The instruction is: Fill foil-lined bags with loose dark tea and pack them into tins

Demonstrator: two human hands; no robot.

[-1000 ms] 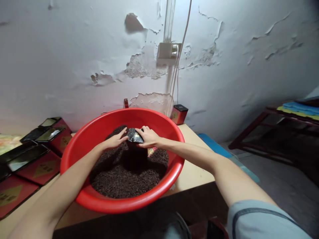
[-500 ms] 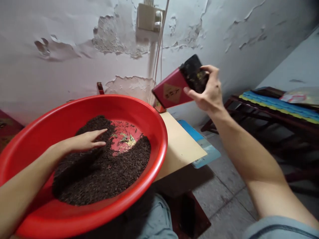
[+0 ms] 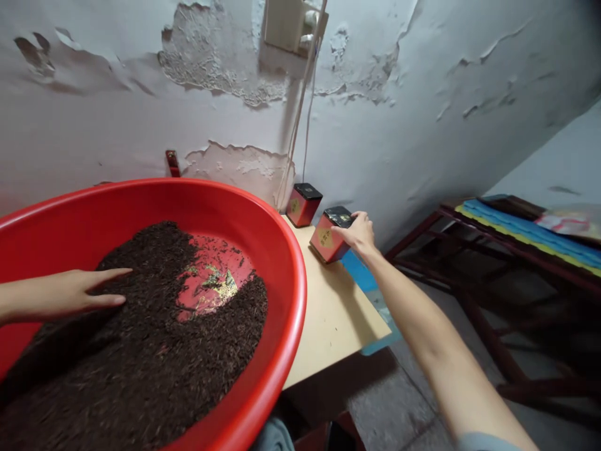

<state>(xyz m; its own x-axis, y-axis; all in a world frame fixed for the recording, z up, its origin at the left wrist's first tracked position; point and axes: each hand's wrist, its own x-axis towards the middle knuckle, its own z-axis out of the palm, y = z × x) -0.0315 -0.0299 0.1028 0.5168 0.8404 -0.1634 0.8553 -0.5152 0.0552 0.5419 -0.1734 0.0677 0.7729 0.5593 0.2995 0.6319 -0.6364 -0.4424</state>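
- A black-lidded tin (image 3: 325,243), raised in the air half a second earlier, now comes down at the tabletop (image 3: 323,313), outside the red tub (image 3: 295,269); it leans, and whether its base rests flat cannot be told.
- The right hand (image 3: 359,233) clamps the tin near its lid, thumb to one side; the change puts it beside a second tin (image 3: 303,205), the two just apart.
- The left hand (image 3: 70,294), fingers parted and gripping nothing visible, has drawn toward the frame's edge over dark loose leaves (image 3: 141,357); contact with them is unclear.
- A patch of the tub's gold-patterned bottom (image 3: 220,285) shows between the heaps.
- The pale tabletop carries a few stray specks beside the tub.
- Behind, paint peels from a wall (image 3: 375,144) where cords (image 3: 300,113) hang below an outlet (image 3: 284,25).
- At right, a dark rack (image 3: 474,313) bears blue and yellow sheets (image 3: 539,232) above a grey floor (image 3: 399,394).
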